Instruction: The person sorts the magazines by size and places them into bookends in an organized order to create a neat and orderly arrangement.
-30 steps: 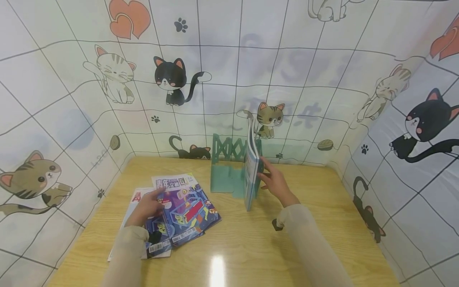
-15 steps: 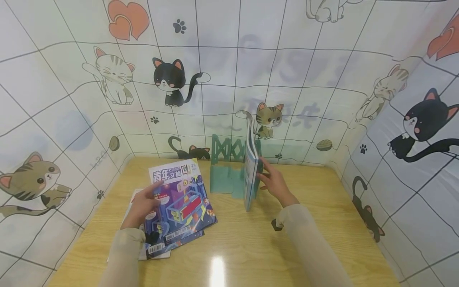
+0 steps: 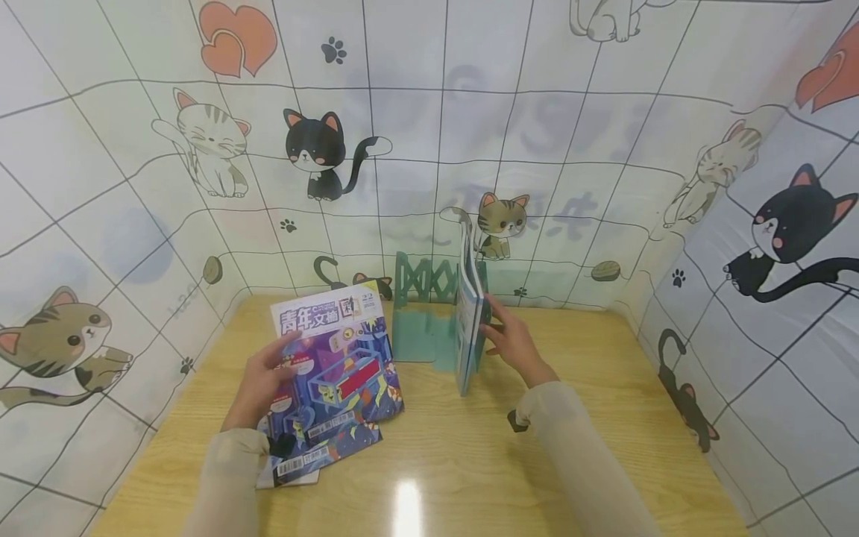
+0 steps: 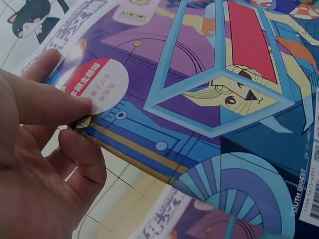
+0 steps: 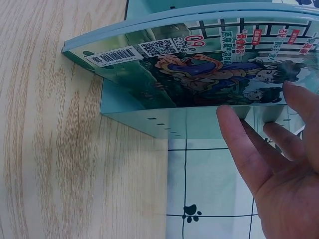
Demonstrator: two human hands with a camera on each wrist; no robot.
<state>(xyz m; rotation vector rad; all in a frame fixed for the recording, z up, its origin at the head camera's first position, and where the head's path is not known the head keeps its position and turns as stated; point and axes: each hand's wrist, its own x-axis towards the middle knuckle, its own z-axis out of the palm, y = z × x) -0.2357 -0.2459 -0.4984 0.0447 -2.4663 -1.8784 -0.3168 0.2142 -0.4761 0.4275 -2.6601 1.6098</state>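
My left hand (image 3: 258, 380) pinches the left edge of a purple youth magazine (image 3: 345, 347), thumb on the cover and fingers beneath. Its far end is tilted up off the pile. A second magazine (image 3: 335, 451) with the same style of cover lies below, over a mostly hidden white one (image 3: 305, 479). Several magazines (image 3: 469, 328) stand upright at the right end of a green expandable bookend (image 3: 414, 339). From the right, my right hand (image 3: 515, 339) rests extended fingers against them; in the right wrist view, fingertips (image 5: 225, 113) meet the edge of an illustrated cover (image 5: 219, 74).
The wooden table (image 3: 429, 440) carries everything. Behind and at both sides rises a cat-print, grid-lined sheet (image 3: 429, 134). The bookend's lattice back (image 3: 426, 280) stands close to the rear sheet.
My left hand has lifted the far end of the purple magazine and shifted it slightly left, turning it more upright. The right hand and the standing magazines have stayed in place.
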